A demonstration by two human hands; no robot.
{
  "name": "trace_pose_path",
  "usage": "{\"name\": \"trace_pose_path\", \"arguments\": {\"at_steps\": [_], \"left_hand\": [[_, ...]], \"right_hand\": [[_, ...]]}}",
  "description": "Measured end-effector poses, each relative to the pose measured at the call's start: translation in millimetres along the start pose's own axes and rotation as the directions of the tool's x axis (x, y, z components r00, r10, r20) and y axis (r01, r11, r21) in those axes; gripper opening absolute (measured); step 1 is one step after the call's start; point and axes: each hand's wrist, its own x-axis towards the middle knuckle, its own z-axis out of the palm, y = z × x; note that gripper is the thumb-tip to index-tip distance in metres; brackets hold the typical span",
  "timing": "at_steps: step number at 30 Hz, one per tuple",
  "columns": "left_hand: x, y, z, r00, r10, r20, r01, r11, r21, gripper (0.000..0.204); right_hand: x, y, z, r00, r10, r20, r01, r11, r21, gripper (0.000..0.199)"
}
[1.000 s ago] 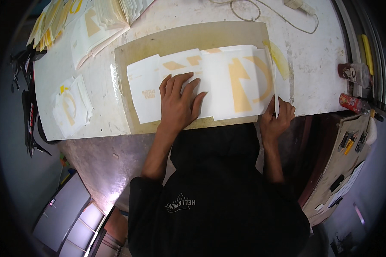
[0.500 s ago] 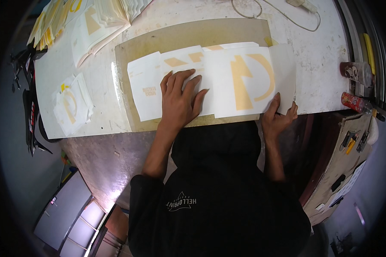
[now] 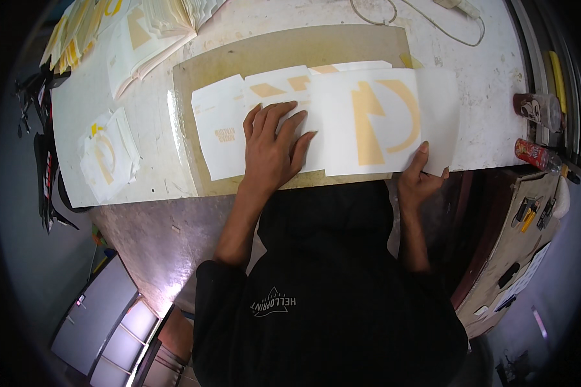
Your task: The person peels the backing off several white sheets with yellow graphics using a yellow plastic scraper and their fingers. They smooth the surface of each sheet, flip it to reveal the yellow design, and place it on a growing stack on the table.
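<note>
White sheets with tan shapes are lying overlapped on a board on the desk; left hand is pressing flat, open; right hand is pinching the top sheet's near edge.

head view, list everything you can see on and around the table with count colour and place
sticker sheets: several overlapping, white with orange shapes, on the board at table centre
board: one, tan, under the sheets
sheet stack: one pile, white and orange, far left of table
small sheet pile: one, white with orange shape, left edge
cable: one, pale, far right
cans: two, red and patterned, right edge
table: one, scuffed white
left hand: flat on the sheets
right hand: at the top sheet's near right corner
</note>
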Motion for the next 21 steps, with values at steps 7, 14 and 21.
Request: {"name": "trace_pose_path", "arguments": {"at_steps": [7, 14, 21], "left_hand": [[-1, -1, 0, 1.000, 0.004, 0.011, -0.004, 1.000, 0.004, 0.037], [0, 0, 1, 1.000, 0.007, 0.011, -0.007, 1.000, 0.002, 0.038], [-1, 1, 3, 1.000, 0.010, 0.017, -0.010, 1.000, 0.016, 0.040]], "right_hand": [[0, -1, -1, 0.995, 0.095, -0.004, -0.094, 0.989, 0.117, 0.026], [-1, -5, -3, 0.986, 0.163, -0.026, -0.154, 0.966, 0.209, 0.027], [0, -13, -4, 0.979, 0.203, -0.014, -0.193, 0.948, 0.253, 0.027]]}}
